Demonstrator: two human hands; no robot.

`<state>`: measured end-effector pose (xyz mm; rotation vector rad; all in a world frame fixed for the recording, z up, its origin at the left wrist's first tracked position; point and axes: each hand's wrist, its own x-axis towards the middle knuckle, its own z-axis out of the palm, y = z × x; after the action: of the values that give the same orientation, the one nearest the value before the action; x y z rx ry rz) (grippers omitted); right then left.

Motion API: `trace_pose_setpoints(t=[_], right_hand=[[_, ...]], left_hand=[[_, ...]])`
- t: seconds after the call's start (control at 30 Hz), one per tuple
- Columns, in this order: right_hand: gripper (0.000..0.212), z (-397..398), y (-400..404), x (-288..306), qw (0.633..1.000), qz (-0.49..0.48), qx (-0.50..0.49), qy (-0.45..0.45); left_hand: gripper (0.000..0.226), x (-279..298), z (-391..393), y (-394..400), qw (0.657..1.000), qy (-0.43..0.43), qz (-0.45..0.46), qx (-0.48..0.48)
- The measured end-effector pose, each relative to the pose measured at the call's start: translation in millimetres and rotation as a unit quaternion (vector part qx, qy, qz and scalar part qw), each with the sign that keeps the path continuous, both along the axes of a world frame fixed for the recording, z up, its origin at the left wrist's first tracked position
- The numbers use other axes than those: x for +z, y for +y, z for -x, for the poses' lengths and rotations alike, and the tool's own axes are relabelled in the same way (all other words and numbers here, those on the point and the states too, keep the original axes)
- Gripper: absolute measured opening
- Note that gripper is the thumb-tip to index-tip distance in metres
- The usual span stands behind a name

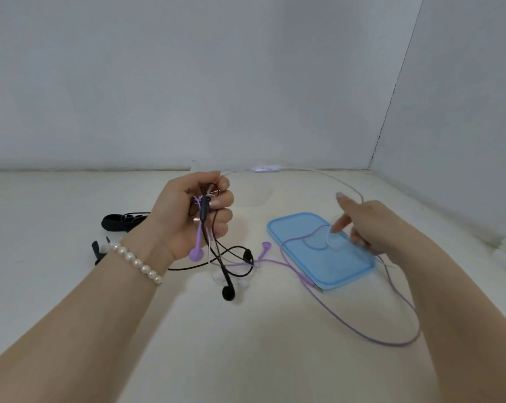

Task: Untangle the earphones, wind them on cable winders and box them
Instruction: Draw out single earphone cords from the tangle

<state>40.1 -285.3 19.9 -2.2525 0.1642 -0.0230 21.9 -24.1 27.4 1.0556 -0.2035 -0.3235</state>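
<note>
The left hand (pixel 193 216) grips the tangled earphones (pixel 208 228), whose cords hang straight down toward the tabletop (pixel 129 286). The right hand (pixel 371 228) pinches a white cable (pixel 333 181) running away rearward.

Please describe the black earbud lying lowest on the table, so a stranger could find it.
Start at the flat light-blue plastic lid on the cream table. Left of it lies the round glossy black earbud, the only black bud below the tangle.

Pearl bracelet (pixel 135 262), cream table (pixel 71 196), grey wall (pixel 187 82)
</note>
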Motion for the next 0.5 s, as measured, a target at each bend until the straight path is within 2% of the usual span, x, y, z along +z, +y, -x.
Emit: trace_pose_setpoints(t=[0.1, 0.13, 0.17, 0.2, 0.27, 0.33, 0.37, 0.4, 0.5], right_hand=[[0.021, 9, 17, 2, 0.97, -0.217, 0.105, 0.001], [0.014, 12, 23, 3, 0.954, -0.274, 0.126, -0.005], [0.026, 14, 29, 4, 0.943, -0.302, 0.138, -0.007], [0.046, 13, 34, 0, 0.946, -0.291, 0.142, -0.002], [0.08, 14, 43, -9, 0.984, -0.106, 0.143, 0.001], [0.083, 11, 48, -15, 0.99, 0.068, 0.119, -0.033], [0.078, 11, 48, -15, 0.986, 0.103, 0.103, -0.078], [0.075, 12, 47, -13, 0.982, 0.108, 0.09, -0.127], [0.066, 13, 43, -5, 0.977, 0.03, 0.019, -0.209]], left_hand=[[0.014, 0, 2, -5, 0.999, 0.01, 0.046, -0.018], [0.011, 0, 2, -7, 0.997, 0.013, 0.07, -0.021], [0.011, 0, 3, -9, 0.995, 0.017, 0.098, -0.023], [0.012, 0, 3, -11, 0.992, 0.022, 0.125, -0.022], [0.014, -1, 4, -15, 0.985, 0.033, 0.167, -0.013], [0.007, -2, 4, -19, 0.983, 0.034, 0.179, -0.012], [0.003, -2, 5, -21, 0.984, 0.036, 0.172, -0.012], [0.009, -4, 4, -22, 0.986, 0.037, 0.16, -0.016], [0.011, -5, 5, -24, 0.99, 0.036, 0.131, -0.027]])
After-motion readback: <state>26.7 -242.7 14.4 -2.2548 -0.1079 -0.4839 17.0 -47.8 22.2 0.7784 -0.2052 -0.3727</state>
